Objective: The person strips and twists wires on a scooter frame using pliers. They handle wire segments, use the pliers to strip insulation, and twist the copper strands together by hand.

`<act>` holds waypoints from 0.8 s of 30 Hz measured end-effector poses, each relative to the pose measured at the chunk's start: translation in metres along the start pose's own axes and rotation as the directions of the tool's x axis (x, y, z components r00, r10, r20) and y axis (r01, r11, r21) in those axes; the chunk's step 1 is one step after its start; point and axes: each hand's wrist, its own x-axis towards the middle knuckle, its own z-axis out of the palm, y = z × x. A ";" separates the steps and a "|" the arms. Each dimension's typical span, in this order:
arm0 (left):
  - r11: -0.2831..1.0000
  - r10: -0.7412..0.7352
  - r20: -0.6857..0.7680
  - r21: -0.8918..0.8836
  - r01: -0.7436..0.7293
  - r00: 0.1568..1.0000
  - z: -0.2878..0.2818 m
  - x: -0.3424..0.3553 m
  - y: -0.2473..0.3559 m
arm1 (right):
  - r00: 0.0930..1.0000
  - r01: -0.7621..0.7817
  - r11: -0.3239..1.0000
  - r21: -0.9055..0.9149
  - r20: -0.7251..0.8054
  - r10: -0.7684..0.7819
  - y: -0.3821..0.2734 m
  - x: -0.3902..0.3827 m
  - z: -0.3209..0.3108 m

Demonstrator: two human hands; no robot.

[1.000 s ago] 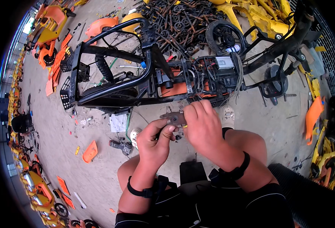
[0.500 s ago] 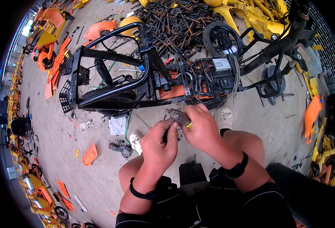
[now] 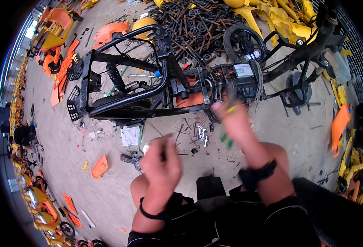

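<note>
Your right hand (image 3: 231, 117) is a blur at the stripped black tubular scooter frame (image 3: 148, 88) lying mid-floor; its grip can't be told, nor your left hand's (image 3: 161, 158). Moving fast, you could snag the pale loose wiring (image 3: 257, 84) and tear a lead.

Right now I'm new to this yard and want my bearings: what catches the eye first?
A stripped black bike frame lies on its side across the concrete floor, wires spilling from its middle. The right hand, blurred, reaches toward those wires; the left hand hangs lower, nearer the knees. Behind the frame lie a heap of dark metal scrap and yellow plastic shells.
</note>
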 end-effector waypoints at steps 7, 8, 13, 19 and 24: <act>0.991 0.008 -0.058 -0.131 -0.015 0.998 -0.007 0.011 -0.020 | 0.994 0.083 0.994 0.073 0.069 -0.088 0.021 0.004 -0.018; 0.989 -0.007 -0.074 -0.147 -0.004 0.997 -0.007 0.011 -0.025 | 0.977 0.034 0.998 0.049 0.209 -0.044 0.010 -0.006 -0.006; 0.964 -0.097 -0.009 -0.250 0.091 0.995 0.009 0.020 -0.013 | 0.904 0.046 0.985 0.168 0.413 -0.112 0.020 -0.012 0.028; 0.930 -0.144 0.097 -0.326 0.168 0.985 0.017 0.018 -0.021 | 0.854 0.043 0.983 0.178 0.504 -0.129 -0.010 -0.026 0.041; 0.952 -0.174 0.103 -0.236 0.194 0.979 0.017 0.021 -0.016 | 0.824 0.113 0.961 0.251 0.516 -0.232 0.000 -0.027 0.060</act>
